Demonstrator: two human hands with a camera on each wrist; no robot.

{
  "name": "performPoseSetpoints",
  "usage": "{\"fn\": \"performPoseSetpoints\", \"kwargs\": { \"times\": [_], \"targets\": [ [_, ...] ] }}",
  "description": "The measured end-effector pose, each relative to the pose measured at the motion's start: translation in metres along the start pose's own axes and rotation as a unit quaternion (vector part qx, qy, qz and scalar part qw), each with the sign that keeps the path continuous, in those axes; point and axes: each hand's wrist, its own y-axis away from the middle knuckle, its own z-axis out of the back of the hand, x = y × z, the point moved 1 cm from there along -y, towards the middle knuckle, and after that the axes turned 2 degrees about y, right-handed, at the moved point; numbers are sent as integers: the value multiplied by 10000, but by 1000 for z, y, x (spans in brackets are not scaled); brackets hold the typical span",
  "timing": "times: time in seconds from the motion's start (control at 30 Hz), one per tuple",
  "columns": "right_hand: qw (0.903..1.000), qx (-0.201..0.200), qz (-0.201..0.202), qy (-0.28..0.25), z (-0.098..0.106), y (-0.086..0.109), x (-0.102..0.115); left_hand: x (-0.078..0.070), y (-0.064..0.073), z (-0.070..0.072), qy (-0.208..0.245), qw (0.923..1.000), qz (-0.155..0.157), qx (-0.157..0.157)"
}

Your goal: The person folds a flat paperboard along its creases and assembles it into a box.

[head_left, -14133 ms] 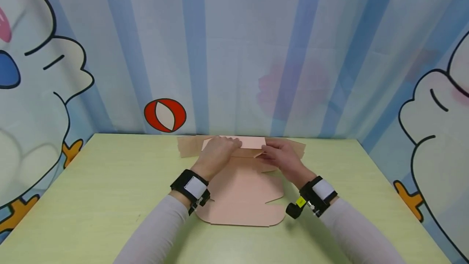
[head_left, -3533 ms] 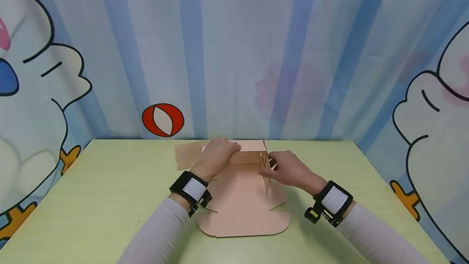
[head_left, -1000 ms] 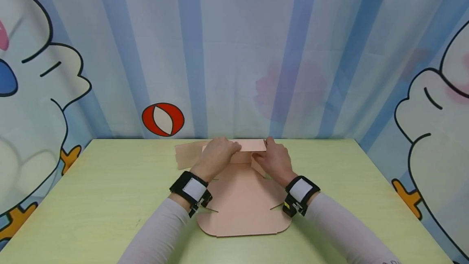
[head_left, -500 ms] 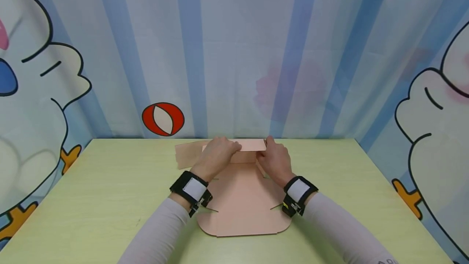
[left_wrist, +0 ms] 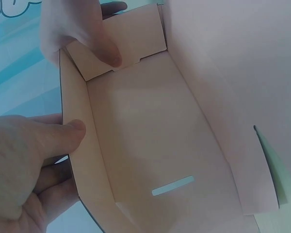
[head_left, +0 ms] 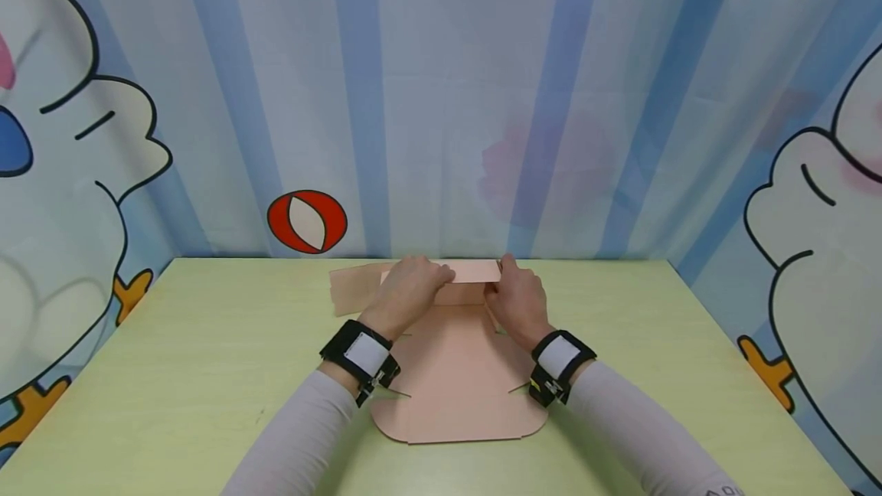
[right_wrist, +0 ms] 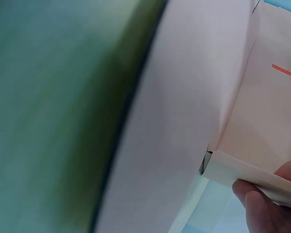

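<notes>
A partly folded brown cardboard box [head_left: 462, 373] lies on the table, its wide panel flat toward me and its far wall standing. My left hand [head_left: 409, 287] grips the folded-over strip [head_left: 472, 272] along that wall's top, thumb on the near side and fingers behind. At the right corner my right hand [head_left: 520, 303] pinches the turned-in end panel [left_wrist: 131, 41], its thumb pressing the inner face in the left wrist view. The right wrist view shows fingers [right_wrist: 257, 206] curled on the panel's outside. A narrow slot [left_wrist: 172, 186] pierces the wall. The box's left corner is partly hidden behind my left hand.
At the left, an unfolded flap [head_left: 353, 289] sticks out from the box. Slits [head_left: 520, 387] cut into the near panel's sides. The pale green table [head_left: 227, 358] ends at a striped cloth backdrop [head_left: 441, 98] close behind the box.
The right flap, spread outward at first, is now folded in at the corner. Over the last second, my right thumb has shifted slightly outward with the end panel. My left hand has kept its grip.
</notes>
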Motion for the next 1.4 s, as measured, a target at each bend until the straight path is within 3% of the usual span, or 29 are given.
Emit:
{"fn": "performPoseSetpoints", "kwargs": {
  "times": [0.77, 1.07, 1.4],
  "targets": [
    [9991, -351, 176, 175, -5, 2, 2, -1, -1, 0, -94, 9999, -55, -33],
    [9999, -22, 129, -72, -1, 2, -1, -1, 0, 0, -42, 10000, -16, -25],
    [9990, -340, 223, 162, -4, 2, 2, -3, 0, 0, -112, 9999, 28, 39]
  ]
}}
